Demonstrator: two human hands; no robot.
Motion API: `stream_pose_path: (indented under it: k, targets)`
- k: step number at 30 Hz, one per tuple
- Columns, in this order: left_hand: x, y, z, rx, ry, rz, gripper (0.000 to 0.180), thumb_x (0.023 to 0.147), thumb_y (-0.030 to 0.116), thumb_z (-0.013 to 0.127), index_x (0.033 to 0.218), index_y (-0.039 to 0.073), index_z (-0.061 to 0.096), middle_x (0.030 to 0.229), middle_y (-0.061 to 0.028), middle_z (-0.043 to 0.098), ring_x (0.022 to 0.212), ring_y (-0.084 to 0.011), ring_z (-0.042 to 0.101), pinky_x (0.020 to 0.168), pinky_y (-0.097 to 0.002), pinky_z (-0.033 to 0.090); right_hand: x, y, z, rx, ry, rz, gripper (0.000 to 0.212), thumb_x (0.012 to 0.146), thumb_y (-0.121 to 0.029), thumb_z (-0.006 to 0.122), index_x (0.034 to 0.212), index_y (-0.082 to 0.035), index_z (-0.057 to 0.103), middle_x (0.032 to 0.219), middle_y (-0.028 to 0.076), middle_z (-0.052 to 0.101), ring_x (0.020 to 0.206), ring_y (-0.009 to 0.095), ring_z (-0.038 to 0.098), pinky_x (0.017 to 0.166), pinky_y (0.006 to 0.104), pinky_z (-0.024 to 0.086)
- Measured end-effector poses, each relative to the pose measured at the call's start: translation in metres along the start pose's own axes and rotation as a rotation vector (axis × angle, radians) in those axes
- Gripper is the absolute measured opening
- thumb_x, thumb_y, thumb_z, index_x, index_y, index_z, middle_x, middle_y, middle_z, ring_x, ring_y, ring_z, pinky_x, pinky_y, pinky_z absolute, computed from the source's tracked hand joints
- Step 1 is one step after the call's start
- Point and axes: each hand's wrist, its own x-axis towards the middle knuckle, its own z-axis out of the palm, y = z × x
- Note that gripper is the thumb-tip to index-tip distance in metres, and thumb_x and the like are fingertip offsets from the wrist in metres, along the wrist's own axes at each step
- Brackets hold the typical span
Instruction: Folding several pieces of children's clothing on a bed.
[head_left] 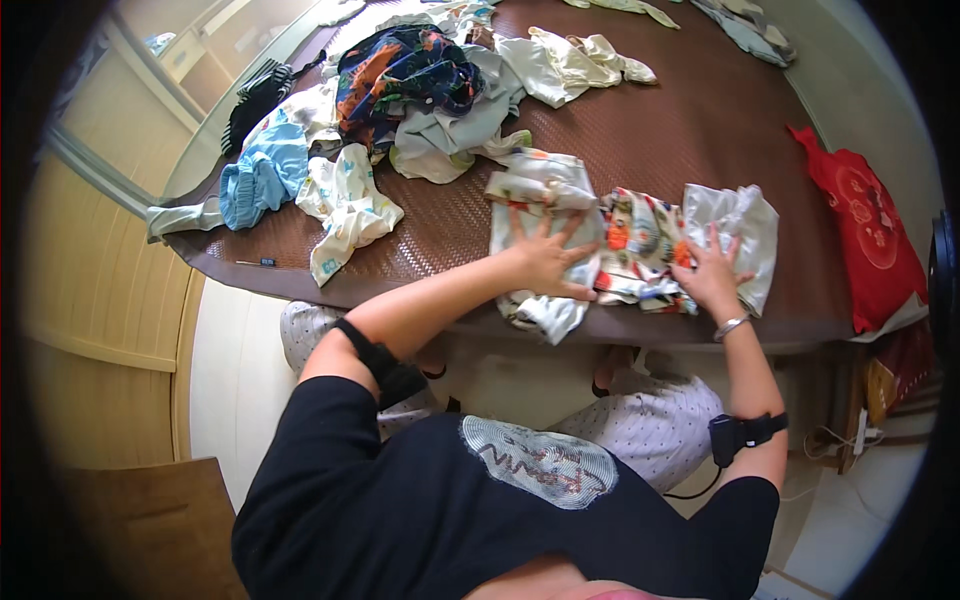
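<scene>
A small white garment with a colourful print (632, 236) lies spread on the brown woven mat near its front edge. Its plain white right part (757, 235) is bunched at the top. My left hand (548, 258) rests on the left part with fingers spread flat. My right hand (713, 272) presses on the fabric where the print meets the plain white, its fingers also apart. Neither hand grips the cloth. Under and around my left hand the fabric is rumpled, and a white end hangs toward the mat's edge. Whether this is one garment or several overlapping is unclear.
A heap of small clothes, with a dark patterned piece (405, 80) on top, lies at the far left. Light blue shorts (262, 175) and a white printed garment (345, 205) lie nearer. A cream garment (575, 65) is farther back. At the right edge sits a red bag (865, 230).
</scene>
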Motion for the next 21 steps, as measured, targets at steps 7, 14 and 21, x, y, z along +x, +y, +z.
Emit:
stream_pose_path:
  k: [7,14,21]
  targets:
    - [0.073,0.007,-0.004,0.027,0.185,0.084,0.091,0.066,0.082,0.036,0.140,0.031,0.023,0.149,-0.0101,0.008,0.129,-0.0513,0.011,0.082,-0.0808,-0.004,0.049,0.082,-0.004,-0.034,0.022,0.042,0.063,0.066,-0.034,0.068,0.126,-0.036,0.048,0.149,0.005,0.013,0.134,0.043,0.000,0.084,0.0806,0.009]
    - [0.036,-0.071,-0.061,0.312,0.999,-0.168,0.029,0.072,0.026,0.065,0.100,0.020,0.061,0.109,-0.0066,0.054,0.093,-0.0236,0.055,0.068,-0.0354,0.048,0.044,0.114,-0.004,0.210,0.090,-0.136,0.065,0.070,-0.040,0.068,0.130,-0.026,0.045,0.148,0.009,0.017,0.134,0.042,0.008,0.092,0.0731,0.013]
    - [-0.045,-0.133,-0.098,0.161,1.290,-0.299,0.016,0.072,0.017,0.064,0.087,0.012,0.062,0.100,-0.0014,0.057,0.098,-0.0258,0.050,0.084,-0.0384,0.036,-0.006,0.030,-0.056,0.255,0.435,-0.458,0.057,0.077,-0.031,0.066,0.126,-0.010,0.048,0.140,0.014,0.032,0.131,0.039,0.022,0.104,0.0500,0.021]
